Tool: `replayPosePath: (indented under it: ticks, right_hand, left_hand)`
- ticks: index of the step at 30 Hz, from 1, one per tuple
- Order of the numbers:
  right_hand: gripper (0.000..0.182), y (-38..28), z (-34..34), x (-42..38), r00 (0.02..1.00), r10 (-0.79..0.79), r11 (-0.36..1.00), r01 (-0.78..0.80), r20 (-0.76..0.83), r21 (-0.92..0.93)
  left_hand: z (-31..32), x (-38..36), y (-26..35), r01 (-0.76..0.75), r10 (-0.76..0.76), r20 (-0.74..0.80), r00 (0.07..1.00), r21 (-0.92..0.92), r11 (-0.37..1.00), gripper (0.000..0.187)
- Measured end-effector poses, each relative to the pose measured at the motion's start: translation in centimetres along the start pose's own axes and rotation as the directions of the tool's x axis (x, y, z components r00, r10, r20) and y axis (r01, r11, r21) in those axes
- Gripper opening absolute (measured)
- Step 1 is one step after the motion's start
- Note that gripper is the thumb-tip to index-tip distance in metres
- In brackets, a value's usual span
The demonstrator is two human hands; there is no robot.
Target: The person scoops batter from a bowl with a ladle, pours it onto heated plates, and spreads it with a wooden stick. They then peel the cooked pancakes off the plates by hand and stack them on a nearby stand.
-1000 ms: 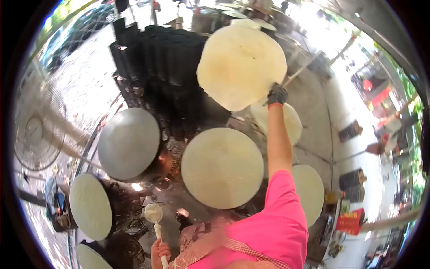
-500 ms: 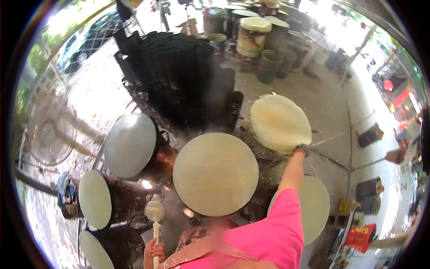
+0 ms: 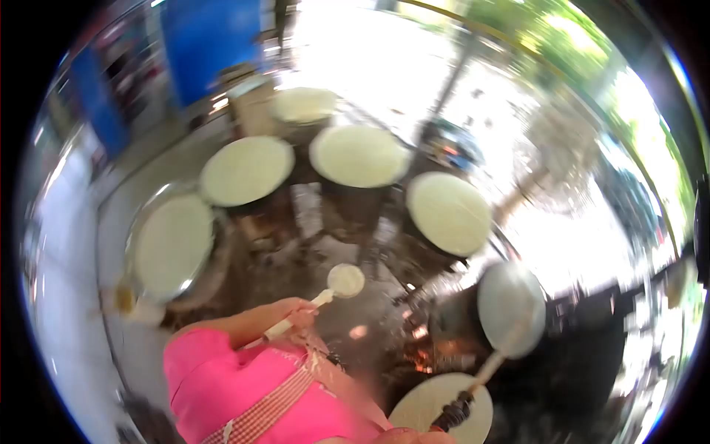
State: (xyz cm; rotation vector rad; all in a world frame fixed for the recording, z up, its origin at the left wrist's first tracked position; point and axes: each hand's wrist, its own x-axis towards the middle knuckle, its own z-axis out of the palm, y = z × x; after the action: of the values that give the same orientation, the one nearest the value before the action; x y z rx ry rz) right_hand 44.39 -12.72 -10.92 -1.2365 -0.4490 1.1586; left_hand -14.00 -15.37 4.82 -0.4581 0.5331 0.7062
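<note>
My left hand (image 3: 299, 314) is closed round the pale handle of a ladle (image 3: 345, 281), whose round bowl is coated with creamy batter. In a dark glove, my right hand (image 3: 452, 413) grips a wooden-handled tool (image 3: 488, 368). That tool slants up to the bare grey griddle (image 3: 512, 303), and blur hides the shape of its far end. Beneath the gloved hand lies a round griddle with a pale sheet (image 3: 429, 396) on it. Between the hands, a griddle topped with a pale round sheet (image 3: 447, 213) stands farther off.
Several more pale-topped rounds curve across the back, including one griddle (image 3: 248, 170) and another (image 3: 360, 155). A metal-rimmed basin of pale batter (image 3: 174, 248) is at the left. Flames (image 3: 421, 359) glow below the grey griddle. A fan (image 3: 562, 144) stands at the right, beside dark stacked pieces (image 3: 584, 370).
The view has swung left. My right hand has left the large pale sheet beyond the griddles and is now near the grey griddle with the tool. The ladle stays in my left hand, now raised.
</note>
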Motion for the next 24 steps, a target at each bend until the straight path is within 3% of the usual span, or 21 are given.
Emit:
replayPosePath:
  ticks: [1, 2, 3, 4, 5, 6, 7, 8, 9, 10, 11, 12, 14, 15, 16, 17, 19, 22, 23, 24]
  right_hand:
    - [0.018, -1.8, 12.8, -2.9, 0.998, -0.048, 0.831, 0.019, -0.037, -0.556]
    - [0.018, -0.8, 19.8, -3.0, 0.929, -0.084, 0.642, 0.327, 0.360, -0.693]
    - [0.025, 1.4, 24.4, -2.7, 0.835, -0.062, 0.402, 0.522, 0.546, -0.752]
    - [0.021, 4.2, 29.6, -2.0, 0.785, 0.079, 0.431, 0.529, 0.615, -0.731]
    - [0.027, 7.1, 34.6, -2.3, 0.784, 0.168, 0.374, 0.510, 0.597, -0.775]
    - [0.031, 6.9, 42.2, -6.6, 0.652, 0.257, 0.342, 0.629, 0.714, -0.698]
    - [0.031, 8.0, 48.6, -10.4, 0.513, 0.192, 0.422, 0.727, 0.837, -0.542]
    - [0.026, 11.1, 52.6, -10.6, 0.483, 0.323, 0.517, 0.631, 0.814, -0.579]
    - [0.030, 10.7, 58.9, -15.9, 0.396, 0.375, 0.304, 0.801, 0.838, -0.515]
    - [0.030, 13.2, 63.3, -17.9, 0.189, 0.293, 0.114, 0.966, 0.937, -0.231]
    - [0.033, 14.4, 67.5, -21.9, 0.056, 0.288, 0.243, 0.961, 0.956, -0.129]
    - [0.036, 15.7, 71.7, -25.5, 0.030, 0.451, 0.041, 0.998, 0.892, -0.054]
    - [0.035, 21.1, 77.4, -32.5, -0.256, 0.391, 0.026, 0.963, 0.884, 0.268]
    - [0.030, 24.4, 78.8, -34.9, -0.428, 0.441, -0.069, 0.860, 0.789, 0.505]
    - [0.027, 29.0, 78.2, -35.4, -0.532, 0.357, -0.144, 0.780, 0.768, 0.608]
    - [0.027, 33.6, 77.7, -35.9, -0.626, 0.267, -0.242, 0.692, 0.732, 0.680]
    - [0.021, 32.0, 79.0, -42.5, -0.797, 0.164, 0.147, 0.602, 0.581, 0.785]
    - [0.021, 30.3, 78.7, -41.4, -0.604, 0.351, 0.153, 0.791, 0.716, 0.592]
    - [0.026, 31.8, 76.8, -39.3, -0.677, 0.430, -0.120, 0.612, 0.597, 0.781]
    - [0.032, 33.8, 74.4, -37.0, -0.698, 0.528, -0.359, 0.332, 0.483, 0.872]
  left_hand:
    - [-0.9, -2.7, -0.5, -0.103, 0.105, 0.028, 0.994, -0.058, 0.993, 0.013]
    - [-2.4, -5.7, -1.2, -0.200, 0.214, 0.074, 0.974, -0.157, 0.967, 0.013]
    - [-4.8, -8.2, -1.5, -0.267, 0.302, 0.127, 0.945, -0.234, 0.935, 0.014]
    - [-7.0, -10.5, -1.8, -0.387, 0.425, 0.186, 0.886, -0.210, 0.898, 0.010]
    - [-9.1, -13.0, -1.8, -0.500, 0.532, 0.241, 0.812, -0.184, 0.846, 0.009]
    - [-11.3, -16.2, -1.7, -0.584, 0.618, 0.280, 0.735, -0.203, 0.786, 0.016]
    - [-13.6, -19.1, -1.5, -0.688, 0.707, 0.221, 0.672, -0.166, 0.706, 0.032]
    - [-14.7, -21.2, -1.4, -0.829, 0.825, 0.097, 0.557, 0.000, 0.560, 0.039]
    - [-15.6, -24.0, -1.2, -0.896, 0.913, -0.011, 0.408, 0.187, 0.402, 0.047]
    - [-17.8, -25.9, -0.6, -0.918, 0.927, -0.024, 0.375, 0.130, 0.375, 0.052]
    - [-20.6, -27.5, 0.5, -0.937, 0.940, -0.043, 0.340, 0.076, 0.342, 0.057]
    - [-23.2, -29.0, 1.4, -0.937, 0.935, -0.121, 0.333, 0.072, 0.343, 0.054]
    - [-29.4, -31.2, 4.7, -0.939, 0.915, -0.244, 0.321, 0.044, 0.341, 0.047]
    - [-32.9, -31.4, 6.4, -0.937, 0.897, -0.293, 0.330, 0.016, 0.350, 0.043]
    - [-36.9, -31.0, 8.2, -0.931, 0.874, -0.339, 0.348, -0.016, 0.364, 0.040]
    - [-41.4, -29.8, 10.3, -0.908, 0.780, -0.531, 0.332, 0.045, 0.417, 0.017]
    - [-47.6, -28.3, 13.0, -0.784, 0.639, -0.714, 0.284, 0.211, 0.584, 0.011]
    - [-47.0, -27.8, 12.2, -0.857, 0.613, -0.661, 0.433, -0.091, 0.507, 0.015]
    - [-45.7, -28.4, 12.6, -0.862, 0.623, -0.627, 0.468, -0.171, 0.477, 0.017]
    - [-43.7, -29.4, 13.0, -0.864, 0.639, -0.591, 0.493, -0.243, 0.441, 0.019]
